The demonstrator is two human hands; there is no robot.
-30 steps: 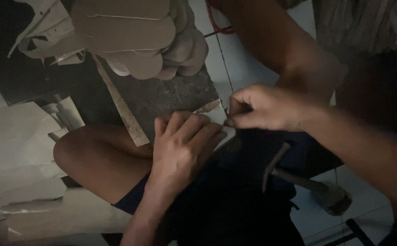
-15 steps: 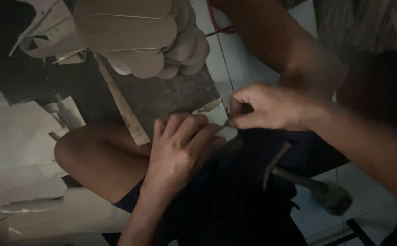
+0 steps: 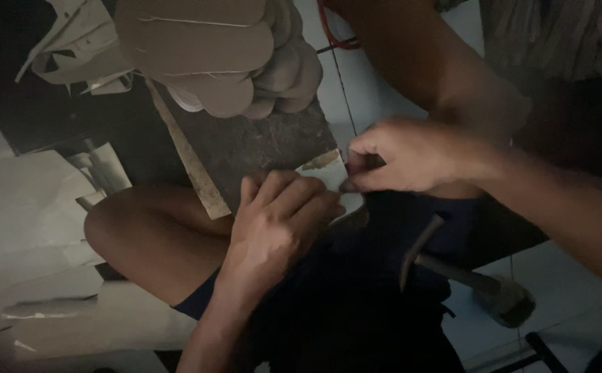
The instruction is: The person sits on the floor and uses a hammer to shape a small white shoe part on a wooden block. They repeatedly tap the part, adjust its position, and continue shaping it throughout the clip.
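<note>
While left hand lies flat on pale sheet at slab edge — right hand pinches its corner; hold taut, hammer beside.

Dim floor workshop: stacked sole cutouts, hammer, tiles.

Left hand flat, fingers spread (palm down); right hand fingertips pinched together just beside it.
</note>
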